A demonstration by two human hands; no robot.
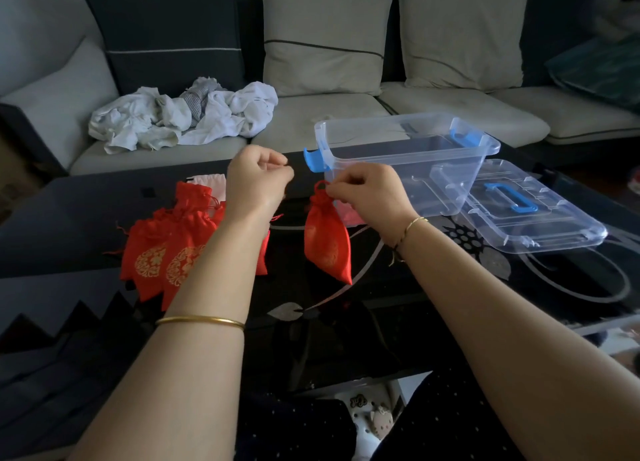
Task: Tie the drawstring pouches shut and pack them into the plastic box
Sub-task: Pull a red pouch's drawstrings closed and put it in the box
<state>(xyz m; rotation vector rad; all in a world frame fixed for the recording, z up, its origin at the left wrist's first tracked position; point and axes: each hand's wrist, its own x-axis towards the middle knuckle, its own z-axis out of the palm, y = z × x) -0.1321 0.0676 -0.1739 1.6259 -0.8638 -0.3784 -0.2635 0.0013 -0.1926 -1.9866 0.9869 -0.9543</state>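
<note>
I am holding a red pouch (327,242) just in front of the plastic box (408,163): my right hand (367,194) is pinching its gathered neck, my left hand (258,180) is closed on the thin drawstring, left of the box

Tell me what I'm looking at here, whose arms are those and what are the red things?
The picture comes from a camera worn on a person's head, looking down, so the arms are their own. No machine here, just two bare hands. The right hand pinches the top of a red pouch that hangs down over the dark glass table. The left hand is closed, seemingly pulling its thin string. More red pouches lie in a pile on the left. A clear plastic box stands open, its lid beside it.
</note>
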